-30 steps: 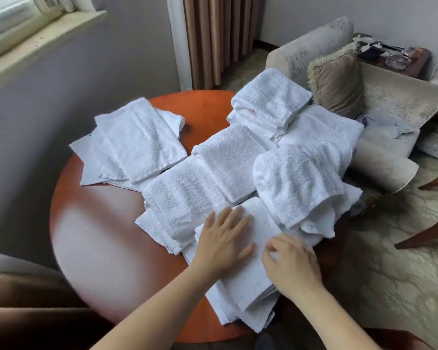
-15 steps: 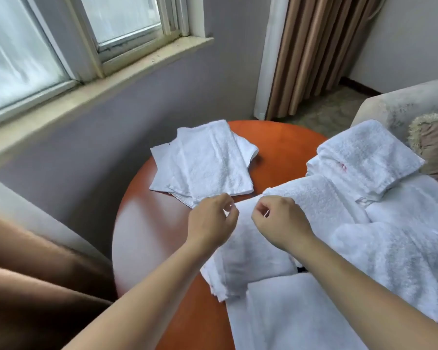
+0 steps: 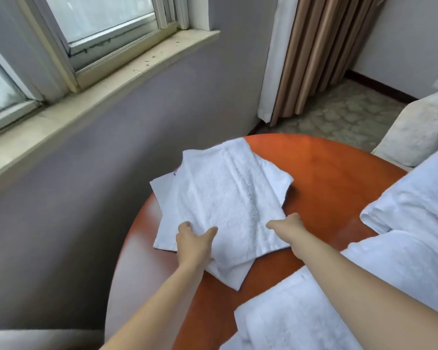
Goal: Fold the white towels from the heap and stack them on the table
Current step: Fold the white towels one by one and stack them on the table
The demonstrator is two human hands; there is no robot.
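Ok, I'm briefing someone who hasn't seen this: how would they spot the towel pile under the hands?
Find the round orange table below the window. On its window side lies a towel pile, the left hand and right hand at its near edge. It is thin, flat and fanned askew, unlike the thick folded towels to the right.

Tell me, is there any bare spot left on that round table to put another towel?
Yes. The widest bare wood of the table lies between the far towel stack and the folded towels on the right. A narrower strip runs along the near-left rim, below that stack. The right and near sides are crowded with towels.
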